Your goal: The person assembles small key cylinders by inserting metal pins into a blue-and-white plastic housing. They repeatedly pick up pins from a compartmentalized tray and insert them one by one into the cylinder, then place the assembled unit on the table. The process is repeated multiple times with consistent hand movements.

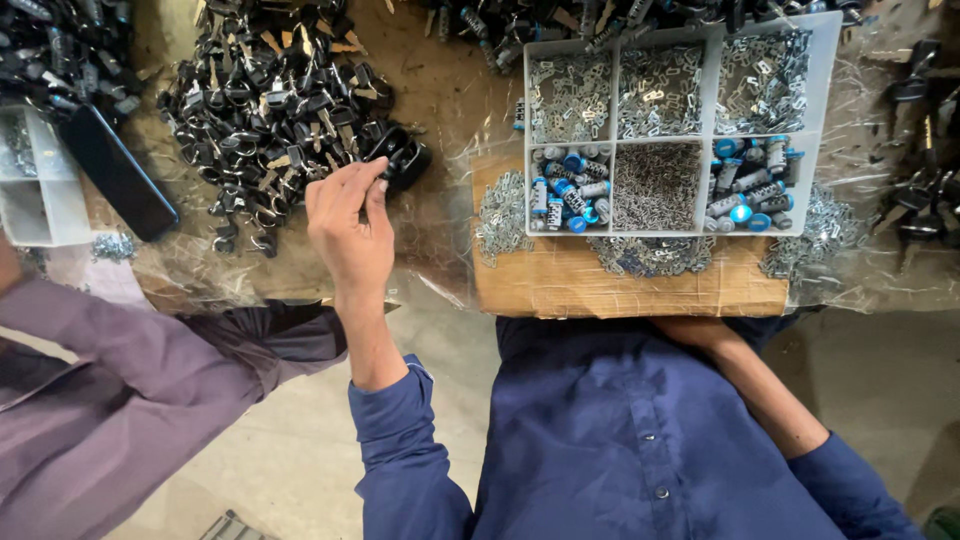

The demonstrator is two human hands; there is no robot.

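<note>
Plastic sheeting covers the tabletop [440, 90] we look down on, and we read it from left to right. At the far left edge a co-worker's purple sleeve [120, 400] comes in, beside a black phone [120, 170] and a small white box [35, 190]. Next lies the heap of black keys [270, 100], their brass blades pointing every way. Our left hand [350, 225] reaches up to the heap's near right edge, fingers [365, 178] pinched together at the tips beside a black key head [400, 160]. That piece lies just right of and beyond the fingertips, touching or nearly so; its long axis runs slantwise, up toward the far right. Whether the fingers already grip it we cannot tell. Further right sits the white divided tray [715, 85] of small metal parts and blue-capped cylinders on a cardboard box [620, 285]. Our right hand is hidden under that box, so its fingers cannot be judged; the left is plainly the nearer.
</note>
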